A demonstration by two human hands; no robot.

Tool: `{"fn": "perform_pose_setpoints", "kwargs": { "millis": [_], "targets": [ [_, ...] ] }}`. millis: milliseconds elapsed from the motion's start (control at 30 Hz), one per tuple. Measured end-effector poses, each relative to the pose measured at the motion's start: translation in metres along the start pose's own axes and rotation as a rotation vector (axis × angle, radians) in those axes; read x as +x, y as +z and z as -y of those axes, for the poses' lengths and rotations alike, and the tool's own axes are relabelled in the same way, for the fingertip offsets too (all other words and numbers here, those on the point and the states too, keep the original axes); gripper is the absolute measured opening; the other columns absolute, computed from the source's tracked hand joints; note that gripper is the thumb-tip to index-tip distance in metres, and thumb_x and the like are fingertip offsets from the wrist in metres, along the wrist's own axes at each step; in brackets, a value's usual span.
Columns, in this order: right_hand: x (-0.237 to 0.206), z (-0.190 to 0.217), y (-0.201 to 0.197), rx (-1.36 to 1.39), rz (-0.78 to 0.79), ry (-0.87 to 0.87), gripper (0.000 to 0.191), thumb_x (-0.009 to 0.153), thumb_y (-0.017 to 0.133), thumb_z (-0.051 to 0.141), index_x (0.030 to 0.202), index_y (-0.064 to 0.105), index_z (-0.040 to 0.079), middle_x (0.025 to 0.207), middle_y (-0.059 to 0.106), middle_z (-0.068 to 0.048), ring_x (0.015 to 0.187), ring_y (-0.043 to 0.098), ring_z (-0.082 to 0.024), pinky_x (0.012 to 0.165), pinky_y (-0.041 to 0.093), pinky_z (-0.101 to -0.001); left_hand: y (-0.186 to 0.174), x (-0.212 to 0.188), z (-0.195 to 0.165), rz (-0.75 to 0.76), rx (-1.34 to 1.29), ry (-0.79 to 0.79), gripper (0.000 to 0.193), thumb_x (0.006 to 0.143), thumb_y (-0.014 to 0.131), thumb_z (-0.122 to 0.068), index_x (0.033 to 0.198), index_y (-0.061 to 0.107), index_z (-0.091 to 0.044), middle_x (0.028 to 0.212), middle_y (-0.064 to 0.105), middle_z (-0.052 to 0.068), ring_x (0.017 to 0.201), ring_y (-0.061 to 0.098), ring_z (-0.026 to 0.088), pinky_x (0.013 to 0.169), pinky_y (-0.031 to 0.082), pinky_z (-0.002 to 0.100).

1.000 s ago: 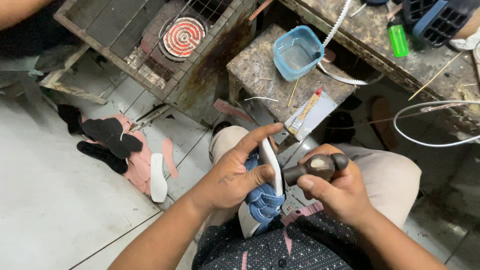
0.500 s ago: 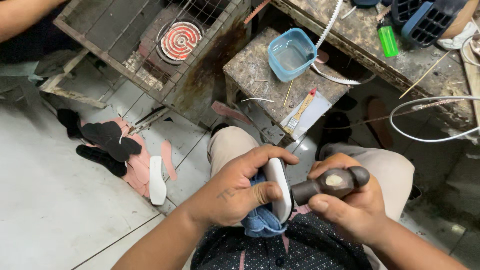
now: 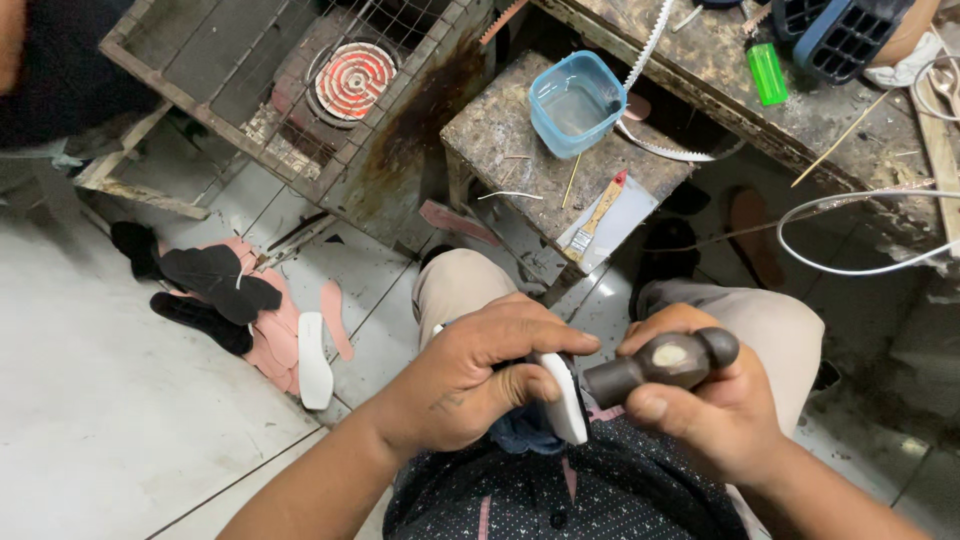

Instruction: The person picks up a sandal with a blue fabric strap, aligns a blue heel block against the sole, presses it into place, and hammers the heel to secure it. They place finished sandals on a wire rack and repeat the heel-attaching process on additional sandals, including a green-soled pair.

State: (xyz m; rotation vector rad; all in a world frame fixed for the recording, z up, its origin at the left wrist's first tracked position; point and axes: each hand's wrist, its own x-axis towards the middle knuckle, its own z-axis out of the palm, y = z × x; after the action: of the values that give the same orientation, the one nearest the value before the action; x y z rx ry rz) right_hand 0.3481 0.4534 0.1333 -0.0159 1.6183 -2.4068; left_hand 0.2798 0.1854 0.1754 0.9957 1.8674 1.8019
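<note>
Head view only: left hand (image 3: 470,380) at lower centre of the frame is clamped around a shoe (image 3: 545,410), fingers curled over the top and thumb pressed on its white sole (image 3: 563,400), which is turned up on edge toward the camera; blue upper peeks out below the palm. Right hand (image 3: 715,410) just right of it is closed tight on a hammer (image 3: 660,362), dark metal head pointing left and sitting just beside the sole edge, can't tell if touching. Shoe sits over the person's lap, between the knees in beige trousers (image 3: 770,325). Judgement: shoe looks light and small, upper soft and floppy, sole stiffer and rubbery, so best gripped across the sole with the thumb bracing it, as now; hammer looks heavy at the head, held short near the head. Upper centre: small worn stool (image 3: 520,150) with a blue plastic tub (image 3: 577,102) and a brush (image 3: 598,212) on it. Upper left: wire cage (image 3: 240,90) around a glowing coil heater (image 3: 354,80). Left middle on the tiled floor (image 3: 90,400): pile of black and pink insole cutouts (image 3: 235,305). Upper right: dirty bench (image 3: 800,130) with a green lighter (image 3: 768,72) and white cable (image 3: 850,230).
</note>
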Motion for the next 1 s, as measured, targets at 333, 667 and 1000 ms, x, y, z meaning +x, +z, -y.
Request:
{"fn": "perform_pose_setpoints", "kwargs": {
  "millis": [333, 667, 1000],
  "targets": [
    [-0.001, -0.005, -0.016, -0.276, 0.102, 0.057, 0.034, 0.080, 0.080, 0.016, 0.107, 0.066, 0.000, 0.092, 0.067, -0.008, 0.082, 0.062, -0.013, 0.071, 0.050, -0.0298, 0.005, -0.005, 0.003, -0.019, 0.185, -0.078, 0.050, 0.092, 0.074, -0.042, 0.124, 0.067, -0.005, 0.113, 0.071, 0.009, 0.106, 0.068, 0.024, 0.095, 0.052, 0.035],
    [-0.008, -0.019, -0.022, -0.176, 0.156, 0.112, 0.031, 0.086, 0.079, 0.019, 0.104, 0.063, -0.001, 0.086, 0.064, -0.007, 0.076, 0.059, -0.012, 0.064, 0.049, -0.0276, 0.025, -0.017, 0.009, -0.081, 0.182, -0.167, 0.049, 0.085, 0.078, -0.048, 0.109, 0.066, -0.007, 0.101, 0.067, 0.007, 0.097, 0.067, 0.025, 0.087, 0.052, 0.034],
    [0.015, -0.037, -0.019, 0.037, 0.092, 0.320, 0.029, 0.088, 0.077, 0.019, 0.104, 0.061, 0.001, 0.079, 0.062, -0.003, 0.065, 0.056, -0.010, 0.055, 0.045, -0.0253, 0.010, -0.009, 0.014, -0.048, 0.502, 0.016, 0.042, 0.079, 0.082, -0.040, 0.107, 0.072, -0.010, 0.103, 0.064, 0.005, 0.102, 0.061, 0.025, 0.095, 0.041, 0.041]
  ]
}}
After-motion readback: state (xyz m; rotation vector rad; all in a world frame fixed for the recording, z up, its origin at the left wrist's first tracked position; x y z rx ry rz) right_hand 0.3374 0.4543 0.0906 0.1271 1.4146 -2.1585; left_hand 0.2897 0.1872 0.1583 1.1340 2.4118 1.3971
